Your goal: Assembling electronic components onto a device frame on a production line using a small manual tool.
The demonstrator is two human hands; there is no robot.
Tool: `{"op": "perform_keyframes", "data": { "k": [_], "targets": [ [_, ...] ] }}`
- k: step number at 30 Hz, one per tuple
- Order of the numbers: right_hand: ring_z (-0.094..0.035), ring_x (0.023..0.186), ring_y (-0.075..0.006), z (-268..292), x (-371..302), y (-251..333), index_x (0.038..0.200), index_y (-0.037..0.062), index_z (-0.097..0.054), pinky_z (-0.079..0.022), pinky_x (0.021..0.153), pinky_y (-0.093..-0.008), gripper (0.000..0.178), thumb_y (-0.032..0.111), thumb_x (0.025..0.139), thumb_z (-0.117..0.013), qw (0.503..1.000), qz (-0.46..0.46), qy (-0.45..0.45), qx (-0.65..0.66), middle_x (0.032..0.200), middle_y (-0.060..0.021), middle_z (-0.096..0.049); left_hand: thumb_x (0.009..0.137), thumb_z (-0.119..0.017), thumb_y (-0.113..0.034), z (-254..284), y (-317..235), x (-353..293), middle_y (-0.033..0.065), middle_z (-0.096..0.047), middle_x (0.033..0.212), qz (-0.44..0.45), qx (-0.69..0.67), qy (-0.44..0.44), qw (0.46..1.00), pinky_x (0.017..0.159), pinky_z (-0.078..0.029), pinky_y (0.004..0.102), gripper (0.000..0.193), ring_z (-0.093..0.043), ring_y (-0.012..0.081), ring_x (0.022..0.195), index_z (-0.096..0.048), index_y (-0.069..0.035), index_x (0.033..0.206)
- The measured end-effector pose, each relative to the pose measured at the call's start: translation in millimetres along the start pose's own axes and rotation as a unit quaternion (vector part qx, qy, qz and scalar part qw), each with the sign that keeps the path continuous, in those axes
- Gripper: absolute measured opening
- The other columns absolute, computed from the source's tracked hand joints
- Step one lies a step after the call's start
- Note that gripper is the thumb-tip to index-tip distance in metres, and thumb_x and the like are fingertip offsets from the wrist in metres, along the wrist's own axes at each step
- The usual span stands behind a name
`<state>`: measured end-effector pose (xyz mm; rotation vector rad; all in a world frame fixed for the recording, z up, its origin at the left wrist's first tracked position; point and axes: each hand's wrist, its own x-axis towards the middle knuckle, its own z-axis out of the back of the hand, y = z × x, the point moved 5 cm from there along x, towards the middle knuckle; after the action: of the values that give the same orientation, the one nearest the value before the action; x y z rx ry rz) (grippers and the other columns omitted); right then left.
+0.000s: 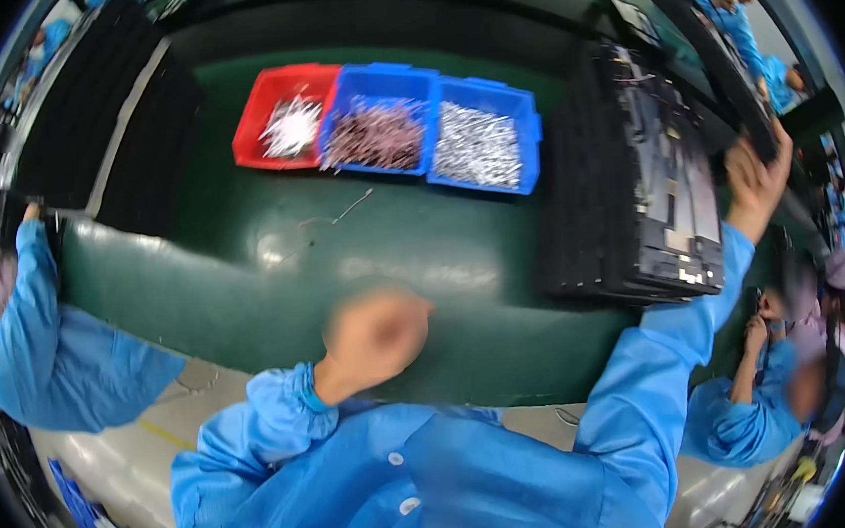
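As dark panel (709, 58) slants lengthwise up-left | right hand (756, 186) spread at end, left hand (377, 335) curled | grips unclear

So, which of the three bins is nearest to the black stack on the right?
The right-end blue bin, with silvery pieces; the middle blue bin and the red bin stand farther left.

Light is moderate; pale glare spots the table (502, 332); the left stack (65, 133) sinks into near-black. The left hand (378, 335) is blurred; fisheye distortion bends straight edges toward dark corners.
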<state>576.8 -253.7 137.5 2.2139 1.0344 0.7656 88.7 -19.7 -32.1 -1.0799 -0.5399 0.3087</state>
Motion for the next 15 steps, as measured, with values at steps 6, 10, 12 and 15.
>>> {"op": "perform_keyframes", "data": {
  "k": [6, 10, 12, 15],
  "targets": [
    [-0.07, 0.075, -0.0183, -37, -97, 8, 0.113, 0.0, -0.066, -0.06, 0.071, -0.0326, 0.03, 0.022, 0.092, -0.068, 0.956, 0.169, -0.192, -0.141, 0.098, -0.0158, -0.072, 0.082, -0.076, 0.0, 65, 0, 31, 0.0074, -0.056, 0.072, -0.132, 0.263, -0.146, 0.944, 0.059, -0.046, 0.0386, 0.018, -0.056, 0.0242, 0.064, -0.075, -0.004, 0.099],
    [-0.064, 0.119, -0.0346, -103, -198, -18, 0.128, -0.0058, -0.058, -0.052, 0.105, -0.0472, 0.055, 0.034, 0.091, -0.067, 0.81, 0.394, -0.26, -0.347, 0.132, -0.0255, -0.062, 0.084, -0.078, -0.012, 77, 20, 62, 0.0086, -0.061, 0.078, -0.107, 0.348, -0.151, 0.919, 0.067, -0.049, 0.0416, 0.019, -0.06, 0.0291, 0.074, -0.076, -0.005, 0.101],
    [-0.065, 0.115, -0.0347, -44, -282, 37, 0.133, -0.0064, -0.055, -0.053, 0.103, -0.0467, 0.059, 0.033, 0.091, -0.065, 0.652, 0.492, -0.205, -0.539, 0.13, -0.0254, -0.062, 0.086, -0.076, -0.02, 73, 31, 68, 0.0079, -0.062, 0.076, -0.091, 0.375, -0.146, 0.911, 0.068, -0.05, 0.0429, 0.019, -0.064, 0.0278, 0.077, -0.077, -0.007, 0.101],
    [-0.066, 0.111, -0.0338, -29, -282, -45, 0.133, -0.0064, -0.054, -0.055, 0.098, -0.0469, 0.062, 0.03, 0.085, -0.069, 0.758, 0.299, -0.273, -0.511, 0.127, -0.0252, -0.063, 0.086, -0.076, -0.02, 57, 44, 79, 0.0065, -0.062, 0.074, -0.062, 0.385, -0.113, 0.914, 0.07, -0.051, 0.0425, 0.016, -0.066, 0.0271, 0.076, -0.078, -0.009, 0.098]
  ]
}}
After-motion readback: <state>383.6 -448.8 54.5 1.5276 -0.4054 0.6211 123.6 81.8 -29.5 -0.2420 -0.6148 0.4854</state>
